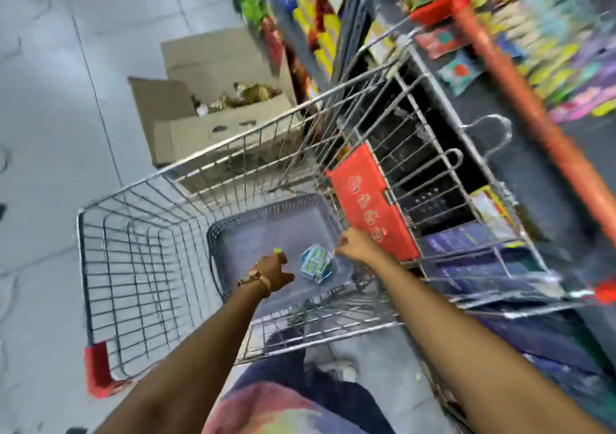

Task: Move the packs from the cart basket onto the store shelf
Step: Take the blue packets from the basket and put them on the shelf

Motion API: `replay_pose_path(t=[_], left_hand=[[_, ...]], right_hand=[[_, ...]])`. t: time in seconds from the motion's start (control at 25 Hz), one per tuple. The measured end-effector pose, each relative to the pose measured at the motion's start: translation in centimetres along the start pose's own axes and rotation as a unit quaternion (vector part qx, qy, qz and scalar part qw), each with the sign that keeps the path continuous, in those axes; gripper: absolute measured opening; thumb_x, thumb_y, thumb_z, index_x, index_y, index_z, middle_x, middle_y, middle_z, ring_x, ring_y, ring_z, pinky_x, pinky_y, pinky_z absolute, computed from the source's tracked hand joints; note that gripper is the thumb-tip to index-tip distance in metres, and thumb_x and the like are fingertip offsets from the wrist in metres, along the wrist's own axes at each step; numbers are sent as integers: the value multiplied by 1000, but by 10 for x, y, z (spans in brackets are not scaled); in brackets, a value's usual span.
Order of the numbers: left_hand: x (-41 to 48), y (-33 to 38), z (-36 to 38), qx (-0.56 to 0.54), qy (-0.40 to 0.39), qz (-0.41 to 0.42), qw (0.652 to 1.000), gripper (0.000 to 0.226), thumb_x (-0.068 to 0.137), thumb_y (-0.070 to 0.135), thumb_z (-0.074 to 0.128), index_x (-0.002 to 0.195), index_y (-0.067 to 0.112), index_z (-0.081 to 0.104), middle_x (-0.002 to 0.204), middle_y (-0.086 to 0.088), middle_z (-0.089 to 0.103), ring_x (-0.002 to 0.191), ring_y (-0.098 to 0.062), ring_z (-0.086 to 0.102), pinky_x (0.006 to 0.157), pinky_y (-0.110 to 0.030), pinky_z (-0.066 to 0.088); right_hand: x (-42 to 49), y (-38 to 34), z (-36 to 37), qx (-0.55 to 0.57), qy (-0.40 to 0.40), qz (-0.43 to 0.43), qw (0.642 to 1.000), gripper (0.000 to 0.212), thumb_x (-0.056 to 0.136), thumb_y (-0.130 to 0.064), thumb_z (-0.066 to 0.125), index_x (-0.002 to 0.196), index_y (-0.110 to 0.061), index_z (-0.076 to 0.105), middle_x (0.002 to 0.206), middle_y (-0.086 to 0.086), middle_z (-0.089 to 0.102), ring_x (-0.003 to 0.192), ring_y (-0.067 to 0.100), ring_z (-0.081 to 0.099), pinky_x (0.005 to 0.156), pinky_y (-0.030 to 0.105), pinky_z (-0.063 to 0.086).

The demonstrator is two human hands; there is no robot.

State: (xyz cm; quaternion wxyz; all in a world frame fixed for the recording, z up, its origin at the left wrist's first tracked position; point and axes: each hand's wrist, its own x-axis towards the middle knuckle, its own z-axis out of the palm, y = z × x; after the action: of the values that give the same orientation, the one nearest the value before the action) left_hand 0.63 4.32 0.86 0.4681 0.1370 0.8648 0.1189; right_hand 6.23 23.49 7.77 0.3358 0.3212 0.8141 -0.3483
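A grey plastic basket [233,233] sits inside the wire cart [140,260]. One blue-green pack [315,262] in a clear wrapper lies at the basket's near right corner. My right hand [356,247] reaches down into the basket, its fingertips pinched on the wrapper's upper right edge. My left hand [271,270], with a watch on the wrist, hovers just left of the pack with curled fingers. A small yellow-green bit shows at its fingertips, too blurred to identify. The store shelf [550,67] with colourful packs runs along the right.
The cart's red child-seat flap [370,207] and orange handle [533,117] stand right of the basket. An open cardboard box [206,113] of goods rests on the tiled floor beyond the cart. More packs lie on a low shelf [466,243] beside the cart.
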Motion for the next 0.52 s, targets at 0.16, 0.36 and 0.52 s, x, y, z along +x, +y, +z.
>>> replay_pose_path(t=[0.16,0.36,0.52], left_hand=[[47,-10,49,-110,-27,-63,992,52,83,27,69,126,4,51,128,-24,59,118,-35,56,96,-36,44],[102,11,85,-211,58,-100,971,49,81,30,71,115,-2,55,116,-26,64,109,-37,59,89,-40,44],[115,28,96,-307,114,-160,931,58,72,33,79,114,2,54,113,-23,66,109,-39,58,89,-41,47]], right_hand=[[62,31,61,94,-56,158,981,22,91,-12,53,72,-9,44,67,2,39,60,16,43,55,24,38],[125,55,121,143,-9,179,973,22,88,-13,57,106,-1,63,94,20,55,86,19,43,69,35,44],[139,51,132,140,48,189,971,34,89,-14,54,114,7,63,110,28,65,103,27,60,87,40,45]])
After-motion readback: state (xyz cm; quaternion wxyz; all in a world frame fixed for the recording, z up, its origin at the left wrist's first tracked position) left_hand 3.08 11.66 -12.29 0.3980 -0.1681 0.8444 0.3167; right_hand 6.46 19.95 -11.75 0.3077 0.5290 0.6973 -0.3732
